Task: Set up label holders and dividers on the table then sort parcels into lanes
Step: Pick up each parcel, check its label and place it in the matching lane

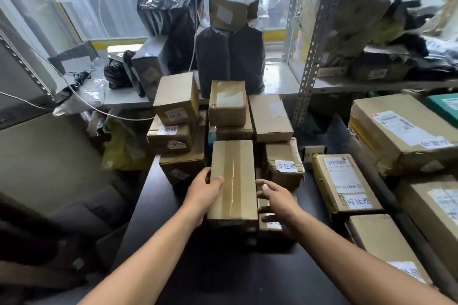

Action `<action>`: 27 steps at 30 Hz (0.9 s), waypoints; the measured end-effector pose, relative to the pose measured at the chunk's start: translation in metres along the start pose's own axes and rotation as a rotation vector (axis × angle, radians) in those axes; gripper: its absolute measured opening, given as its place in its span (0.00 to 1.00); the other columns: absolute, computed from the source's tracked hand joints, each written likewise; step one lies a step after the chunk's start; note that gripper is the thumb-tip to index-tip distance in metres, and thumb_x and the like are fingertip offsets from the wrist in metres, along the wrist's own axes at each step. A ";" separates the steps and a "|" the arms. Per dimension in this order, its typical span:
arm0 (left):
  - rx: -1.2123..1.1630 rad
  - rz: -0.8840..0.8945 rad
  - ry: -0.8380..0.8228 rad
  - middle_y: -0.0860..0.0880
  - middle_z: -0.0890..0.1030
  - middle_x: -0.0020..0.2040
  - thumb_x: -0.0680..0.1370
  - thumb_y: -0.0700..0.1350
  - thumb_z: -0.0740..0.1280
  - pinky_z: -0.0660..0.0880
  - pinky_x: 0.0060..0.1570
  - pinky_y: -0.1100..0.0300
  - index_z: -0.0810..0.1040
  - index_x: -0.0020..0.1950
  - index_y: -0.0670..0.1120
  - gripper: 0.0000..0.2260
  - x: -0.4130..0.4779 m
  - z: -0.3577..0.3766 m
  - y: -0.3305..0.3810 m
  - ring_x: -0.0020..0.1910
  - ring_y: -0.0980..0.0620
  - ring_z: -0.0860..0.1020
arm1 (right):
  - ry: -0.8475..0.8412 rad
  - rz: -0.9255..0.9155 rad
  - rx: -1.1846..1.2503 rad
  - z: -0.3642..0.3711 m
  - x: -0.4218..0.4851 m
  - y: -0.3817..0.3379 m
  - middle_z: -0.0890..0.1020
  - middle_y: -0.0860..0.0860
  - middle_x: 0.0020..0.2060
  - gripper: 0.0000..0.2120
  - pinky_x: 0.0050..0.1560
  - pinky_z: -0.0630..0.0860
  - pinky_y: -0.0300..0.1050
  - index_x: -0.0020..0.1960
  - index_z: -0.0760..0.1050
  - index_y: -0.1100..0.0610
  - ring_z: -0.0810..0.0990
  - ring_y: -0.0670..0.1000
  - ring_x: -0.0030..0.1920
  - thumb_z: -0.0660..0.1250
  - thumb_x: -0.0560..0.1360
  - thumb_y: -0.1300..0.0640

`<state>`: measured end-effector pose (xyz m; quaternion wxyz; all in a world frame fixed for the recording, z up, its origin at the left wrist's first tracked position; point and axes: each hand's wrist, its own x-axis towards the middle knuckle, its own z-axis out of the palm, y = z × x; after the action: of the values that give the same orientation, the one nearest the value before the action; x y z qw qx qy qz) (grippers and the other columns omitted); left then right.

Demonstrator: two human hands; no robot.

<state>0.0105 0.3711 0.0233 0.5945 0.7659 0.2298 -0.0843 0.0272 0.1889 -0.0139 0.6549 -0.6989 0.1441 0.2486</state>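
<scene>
A long taped cardboard parcel [234,181] lies on top of other boxes at the middle of the black table [223,270]. My left hand [202,193] grips its left edge, thumb on top. My right hand [277,195] hovers just right of the parcel with fingers relaxed, over a lower box [269,224]. A small label holder [314,153] stands behind, between a labelled box [285,163] and a flat labelled parcel [344,183].
Stacked cardboard boxes [177,99] crowd the table's far end. Black-wrapped parcels [230,59] stand on the windowsill shelf behind. Large boxes [401,131] fill the right side beside a metal rack post [309,62]. A grey surface [49,156] lies to the left.
</scene>
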 end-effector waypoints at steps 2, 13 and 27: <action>0.001 0.037 -0.022 0.53 0.75 0.61 0.82 0.49 0.64 0.76 0.52 0.54 0.63 0.77 0.53 0.24 -0.009 -0.008 0.000 0.53 0.53 0.76 | 0.116 -0.053 0.086 0.008 -0.005 0.003 0.81 0.54 0.55 0.14 0.46 0.77 0.51 0.67 0.72 0.53 0.80 0.55 0.46 0.55 0.85 0.57; -0.298 0.029 -0.212 0.47 0.83 0.60 0.84 0.47 0.59 0.78 0.54 0.54 0.77 0.66 0.53 0.12 -0.044 -0.060 0.001 0.57 0.48 0.81 | -0.172 -0.186 0.496 0.048 -0.060 -0.033 0.82 0.57 0.51 0.18 0.43 0.76 0.47 0.66 0.78 0.57 0.79 0.53 0.44 0.58 0.84 0.50; -0.397 0.294 -0.107 0.52 0.83 0.59 0.80 0.36 0.65 0.75 0.63 0.53 0.76 0.69 0.50 0.19 -0.069 -0.112 0.019 0.62 0.52 0.79 | -0.198 -0.250 0.254 0.063 -0.095 -0.062 0.84 0.52 0.49 0.18 0.42 0.75 0.50 0.62 0.81 0.53 0.80 0.53 0.46 0.61 0.81 0.44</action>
<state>-0.0580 0.4565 0.0985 0.7505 0.6537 0.0962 0.0095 -0.0294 0.2459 0.0885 0.7746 -0.5952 0.0214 0.2129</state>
